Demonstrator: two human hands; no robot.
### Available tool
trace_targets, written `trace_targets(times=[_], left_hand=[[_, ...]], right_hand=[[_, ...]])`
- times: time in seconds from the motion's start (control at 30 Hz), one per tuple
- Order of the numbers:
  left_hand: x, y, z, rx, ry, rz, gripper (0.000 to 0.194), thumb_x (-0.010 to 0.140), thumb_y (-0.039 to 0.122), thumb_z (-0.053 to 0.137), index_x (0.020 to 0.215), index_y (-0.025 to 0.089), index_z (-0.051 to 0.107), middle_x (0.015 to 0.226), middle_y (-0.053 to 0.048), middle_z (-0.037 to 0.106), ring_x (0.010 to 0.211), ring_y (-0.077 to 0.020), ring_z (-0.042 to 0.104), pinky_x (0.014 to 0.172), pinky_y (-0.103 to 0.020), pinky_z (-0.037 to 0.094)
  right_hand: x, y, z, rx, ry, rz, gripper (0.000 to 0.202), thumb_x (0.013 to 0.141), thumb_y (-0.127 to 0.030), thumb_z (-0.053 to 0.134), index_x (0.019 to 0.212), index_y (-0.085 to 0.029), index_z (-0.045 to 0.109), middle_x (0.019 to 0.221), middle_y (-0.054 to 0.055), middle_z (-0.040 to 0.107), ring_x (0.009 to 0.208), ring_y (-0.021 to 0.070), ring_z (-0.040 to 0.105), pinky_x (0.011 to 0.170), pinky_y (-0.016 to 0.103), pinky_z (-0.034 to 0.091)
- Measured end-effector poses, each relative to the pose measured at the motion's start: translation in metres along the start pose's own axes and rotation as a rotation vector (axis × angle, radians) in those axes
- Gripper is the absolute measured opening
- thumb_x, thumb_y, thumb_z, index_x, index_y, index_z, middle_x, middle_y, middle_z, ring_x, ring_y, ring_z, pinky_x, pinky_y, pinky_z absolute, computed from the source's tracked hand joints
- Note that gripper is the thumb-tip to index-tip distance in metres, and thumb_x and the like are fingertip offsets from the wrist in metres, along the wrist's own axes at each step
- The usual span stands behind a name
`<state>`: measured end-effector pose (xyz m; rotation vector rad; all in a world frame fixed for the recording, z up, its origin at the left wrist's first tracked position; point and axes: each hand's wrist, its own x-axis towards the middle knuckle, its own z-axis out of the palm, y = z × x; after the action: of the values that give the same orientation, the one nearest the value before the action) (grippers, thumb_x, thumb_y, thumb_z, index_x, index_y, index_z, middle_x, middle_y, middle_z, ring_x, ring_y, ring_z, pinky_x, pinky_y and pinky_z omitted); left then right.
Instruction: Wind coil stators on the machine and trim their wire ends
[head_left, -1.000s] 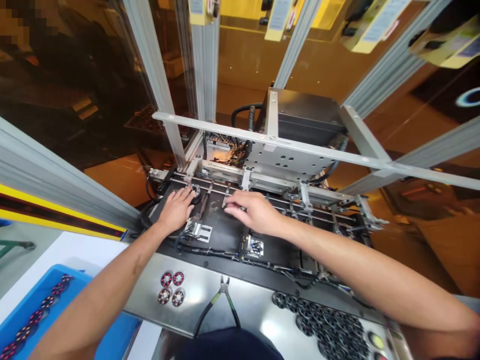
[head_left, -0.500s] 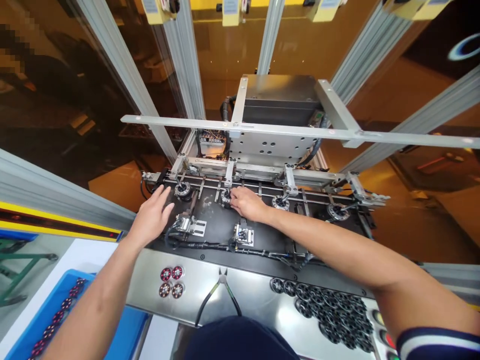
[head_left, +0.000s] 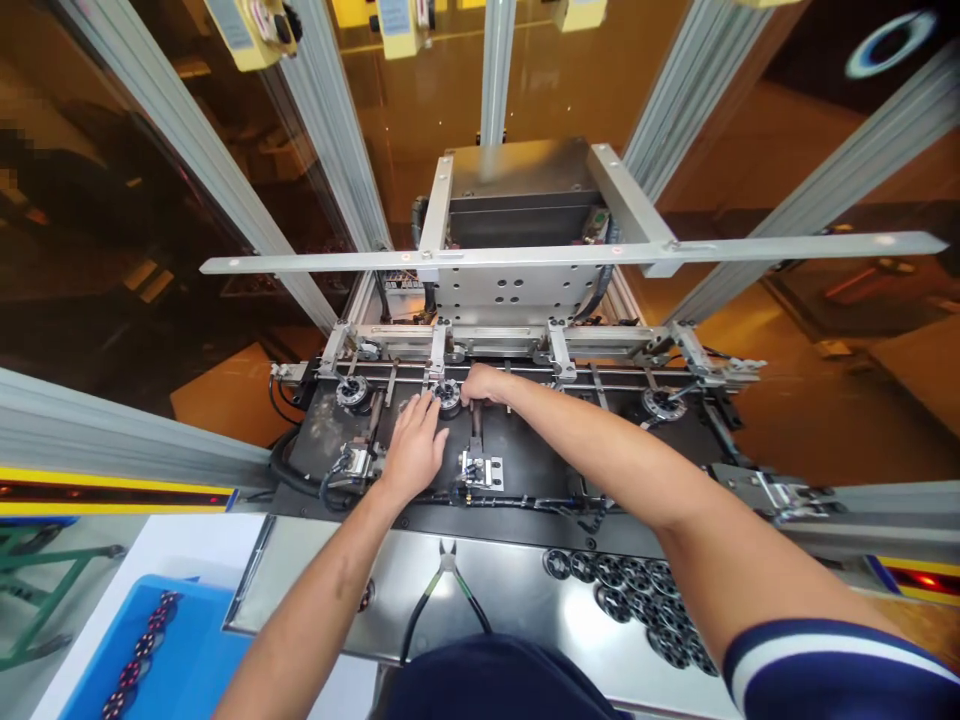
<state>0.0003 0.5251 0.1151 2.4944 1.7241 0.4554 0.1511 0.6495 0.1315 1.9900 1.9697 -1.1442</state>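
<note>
My left hand (head_left: 414,447) reaches forward over the black machine bed, fingers stretched out and thumb apart. Its fingertips are at the left edge of a round metal-and-black part (head_left: 448,397), seated in the second station from the left. On the part's other side is my right hand (head_left: 486,385), with its fingers curled; what they grip, if anything, is hidden. Similar round parts sit at the leftmost station (head_left: 352,393) and the rightmost station (head_left: 664,404). My right forearm covers most of the third station.
A long metal bar (head_left: 540,257) crosses above the bed. On the metal front ledge lie cutting pliers (head_left: 448,565) and a cluster of black round parts (head_left: 634,580). At lower left is a blue bin (head_left: 199,640) with a row of red-and-black parts (head_left: 139,660).
My left hand has moved right, from beside the leftmost station to the second one. My right hand has shifted from over that part to its right side. The view has shifted slightly.
</note>
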Motion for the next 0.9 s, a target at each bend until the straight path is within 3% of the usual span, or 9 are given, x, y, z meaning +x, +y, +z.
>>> trace_targets(times=[0.17,0.33,0.6,0.77,0.9], left_hand=[[0.01,-0.005,0.011,0.022,-0.023,0.019,0.048,0.095,0.028,0.053,0.14,0.011,0.05,0.153,-0.017,0.047,0.143,-0.0356,0.041,0.114,-0.051,0.041],[0.014,-0.003,0.011,0.047,-0.045,0.047,0.044,0.097,0.027,0.047,0.139,0.014,0.054,0.153,-0.016,0.048,0.145,-0.0357,0.037,0.115,-0.055,0.036],[0.018,-0.002,0.009,0.1,-0.076,0.055,0.046,0.096,0.022,0.043,0.141,0.017,0.053,0.15,-0.015,0.052,0.141,-0.0319,0.044,0.114,-0.054,0.036],[0.018,0.001,0.003,0.143,-0.09,0.062,0.048,0.092,0.02,0.047,0.139,0.014,0.055,0.149,-0.017,0.053,0.139,-0.036,0.046,0.113,-0.057,0.035],[0.019,0.0,0.0,0.138,-0.108,0.083,0.049,0.091,0.021,0.049,0.138,0.013,0.056,0.15,-0.017,0.052,0.142,-0.0372,0.042,0.114,-0.058,0.033]], right_hand=[[0.006,0.002,-0.003,0.143,0.07,0.06,0.035,0.094,-0.035,0.064,0.122,-0.014,0.06,0.122,0.01,0.063,0.105,0.0231,0.065,0.088,0.041,0.057],[0.0,0.006,-0.001,0.239,0.067,-0.039,0.033,0.096,-0.037,0.061,0.12,-0.015,0.061,0.12,0.008,0.064,0.102,0.0218,0.065,0.087,0.042,0.057],[-0.006,0.003,0.004,0.225,0.044,-0.123,0.03,0.096,-0.036,0.061,0.116,-0.014,0.062,0.114,0.007,0.066,0.097,0.0202,0.066,0.083,0.039,0.058],[-0.056,0.011,-0.017,0.159,0.196,-0.301,0.027,0.091,-0.038,0.068,0.106,-0.016,0.068,0.108,0.005,0.071,0.096,0.0183,0.067,0.087,0.036,0.055],[-0.116,0.075,-0.045,0.124,0.341,-0.417,0.017,0.086,-0.035,0.071,0.091,-0.019,0.074,0.089,0.0,0.076,0.085,0.0129,0.069,0.08,0.023,0.049]])
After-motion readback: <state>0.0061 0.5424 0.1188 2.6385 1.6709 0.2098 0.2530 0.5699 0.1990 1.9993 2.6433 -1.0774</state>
